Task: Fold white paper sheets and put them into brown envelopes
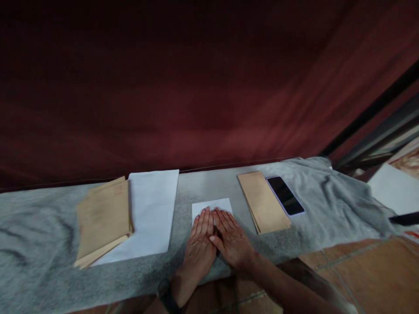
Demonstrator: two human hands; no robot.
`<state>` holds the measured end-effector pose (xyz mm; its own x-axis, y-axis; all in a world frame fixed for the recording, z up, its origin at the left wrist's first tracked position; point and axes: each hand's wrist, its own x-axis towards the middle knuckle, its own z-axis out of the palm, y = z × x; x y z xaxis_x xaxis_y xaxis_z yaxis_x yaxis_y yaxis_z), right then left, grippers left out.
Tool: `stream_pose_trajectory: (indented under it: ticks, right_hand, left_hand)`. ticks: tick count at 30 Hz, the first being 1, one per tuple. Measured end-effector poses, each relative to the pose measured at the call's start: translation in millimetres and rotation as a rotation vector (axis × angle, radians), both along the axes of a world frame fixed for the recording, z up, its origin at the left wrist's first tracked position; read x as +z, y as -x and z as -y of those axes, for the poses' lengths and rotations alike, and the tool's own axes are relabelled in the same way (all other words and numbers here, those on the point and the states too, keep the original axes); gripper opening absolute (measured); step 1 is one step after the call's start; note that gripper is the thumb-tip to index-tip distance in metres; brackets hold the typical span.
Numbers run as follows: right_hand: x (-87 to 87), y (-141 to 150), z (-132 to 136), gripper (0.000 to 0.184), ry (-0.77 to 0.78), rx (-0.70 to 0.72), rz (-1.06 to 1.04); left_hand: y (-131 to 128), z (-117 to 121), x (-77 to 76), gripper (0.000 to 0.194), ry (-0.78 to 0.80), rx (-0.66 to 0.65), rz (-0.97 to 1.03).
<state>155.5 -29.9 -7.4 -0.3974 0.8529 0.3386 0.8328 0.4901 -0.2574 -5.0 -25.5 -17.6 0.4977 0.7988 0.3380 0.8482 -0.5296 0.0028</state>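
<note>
White paper [211, 203], lower centre of frame, under left hand [199, 244] and right hand [233, 242], fingers flat, together; uneven push could skew it on cloth [147, 279].

No readable text

Left stack of brown envelopes [106, 216]: faint reddish print near upper right of the top one, greyish smudged marks on its face, all too blurred to read; right pair of brown envelopes [264, 201]: faint reddish marks toward the lower end, illegible; red-and-white item [413, 236] at far right edge, too small and blurred to tell
</note>
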Motion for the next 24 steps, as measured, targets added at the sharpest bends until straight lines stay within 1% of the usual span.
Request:
stream_pose_trajectory:
  ticks: [5,12,15,18,21,24]
  right_hand:
    - [-3.1,-2,1,0.064,-0.017,-0.028,0.031]
    - [-8.8,-6,-3,0.071,-0.062,-0.078,0.046]
    - [-10.0,-8,-6,0.073,-0.058,-0.127,0.049]
    - [-10.7,-10,-7,0.071,-0.051,-0.179,0.057]
    - [-11.3,-9,-7,0.07,-0.044,-0.208,0.062]
    - [-11.3,-8,-7,0.07,-0.03,-0.217,0.063]
  left_hand:
    - [1,-1,3.8,0.068,0.061,0.029,0.023]
    - [6,-4,6.6,0.062,0.125,0.073,0.03]
    - [5,-3,9.7,0.06,0.123,0.111,0.041]
    - [5,-4,11.1,0.062,0.11,0.153,0.066]
    - [6,-5,8.8,0.062,0.095,0.188,0.083]
    - [8,-7,5.0,0.064,0.084,0.196,0.098]
